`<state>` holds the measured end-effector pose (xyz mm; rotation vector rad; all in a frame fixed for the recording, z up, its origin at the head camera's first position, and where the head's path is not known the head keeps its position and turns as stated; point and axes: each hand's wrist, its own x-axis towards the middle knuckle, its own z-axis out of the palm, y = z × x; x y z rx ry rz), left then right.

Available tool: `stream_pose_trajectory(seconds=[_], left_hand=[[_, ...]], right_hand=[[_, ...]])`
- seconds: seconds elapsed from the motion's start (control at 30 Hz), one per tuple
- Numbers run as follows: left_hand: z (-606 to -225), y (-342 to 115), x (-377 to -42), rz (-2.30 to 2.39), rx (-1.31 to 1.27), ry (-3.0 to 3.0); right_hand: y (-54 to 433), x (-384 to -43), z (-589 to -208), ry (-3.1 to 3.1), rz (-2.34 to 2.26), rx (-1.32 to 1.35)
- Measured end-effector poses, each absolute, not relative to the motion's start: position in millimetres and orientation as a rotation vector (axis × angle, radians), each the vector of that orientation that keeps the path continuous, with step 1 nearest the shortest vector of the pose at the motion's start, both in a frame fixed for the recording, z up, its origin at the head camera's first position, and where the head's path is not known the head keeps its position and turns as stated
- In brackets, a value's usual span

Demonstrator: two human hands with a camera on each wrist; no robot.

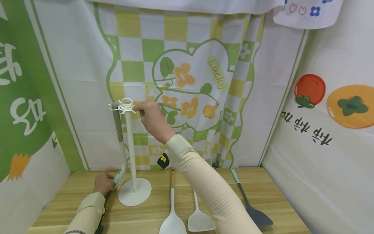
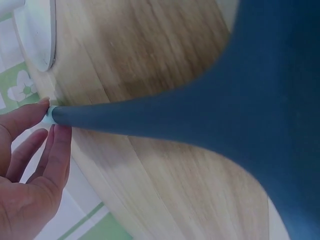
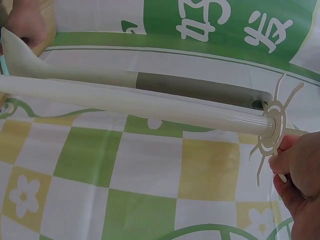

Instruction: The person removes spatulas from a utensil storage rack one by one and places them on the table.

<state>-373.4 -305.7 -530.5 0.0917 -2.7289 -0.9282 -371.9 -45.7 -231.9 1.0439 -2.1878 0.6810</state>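
Note:
A white utensil stand (image 1: 131, 152) rises from a round base (image 1: 135, 191) on the left of the wooden table. Its top carries a ring of hooks (image 3: 272, 125), and my right hand (image 1: 155, 120) pinches the edge of that ring between thumb and fingers. From one hook hangs a utensil with a grey-brown grip (image 3: 200, 90) and a pale lower part. Low beside the base, my left hand (image 1: 103, 183) holds a dark blue-grey utensil (image 2: 150, 115) near the end of its mint handle (image 1: 117, 177). That utensil's wide head runs out of the left wrist view.
On the wooden table (image 1: 280, 195) lie a white utensil with a wooden handle (image 1: 172, 178), a pale turner (image 1: 201, 222) and a dark turner with a mint handle (image 1: 258, 217). A small black-and-yellow object (image 1: 163, 161) is near the back curtain (image 1: 181, 29).

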Motion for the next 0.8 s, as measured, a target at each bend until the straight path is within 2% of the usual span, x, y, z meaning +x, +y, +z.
stream_pose_trajectory(seconds=[0.5,0.8], left_hand=[[-518.4,-305.2,-361.3,-1.029,0.050,-2.760],[-475.2,-314.3,-356.8,-1.062,-0.140,-2.550]], right_hand=[[-45.0,-368.5,-232.0,-2.186,0.687,1.032],[-44.4,-367.6,-231.9,-2.192,0.687,1.022]])
